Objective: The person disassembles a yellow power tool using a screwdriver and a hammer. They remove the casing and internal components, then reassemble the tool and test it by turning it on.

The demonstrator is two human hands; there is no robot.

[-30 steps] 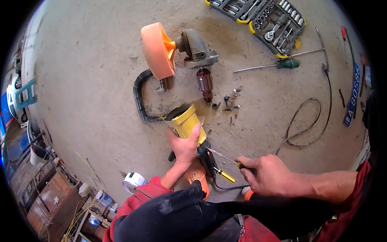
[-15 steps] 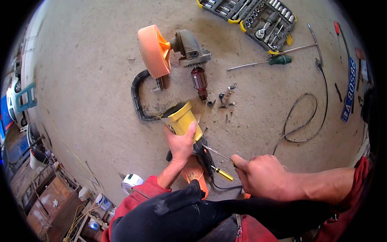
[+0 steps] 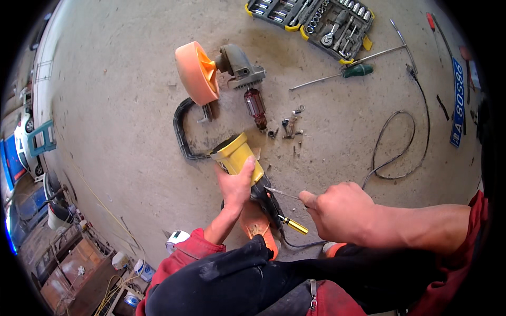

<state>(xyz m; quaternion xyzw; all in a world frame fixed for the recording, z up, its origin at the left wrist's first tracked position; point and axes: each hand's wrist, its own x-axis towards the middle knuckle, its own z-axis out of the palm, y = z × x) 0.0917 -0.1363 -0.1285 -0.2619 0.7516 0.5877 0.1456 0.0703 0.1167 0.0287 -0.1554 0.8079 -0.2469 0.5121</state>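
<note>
Left hand (image 3: 235, 185) grips yellow housing (image 3: 235, 154) (open-ended); socket case (image 3: 311, 18) holds sockets.

The person wears a red work garment with its sleeves pushed up: the left red sleeve cuff (image 3: 192, 247) is bunched near the elbow, and the right red sleeve (image 3: 474, 231) ends above the bare forearm. Dark, dust-smudged black trousers (image 3: 253, 279) cover the knees. Both hands are bare, without gloves.

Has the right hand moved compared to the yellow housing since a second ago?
Yes. The right hand has come slightly left, toward the yellow housing that the left hand grips, its thin tool now closer to the tool body.
</note>
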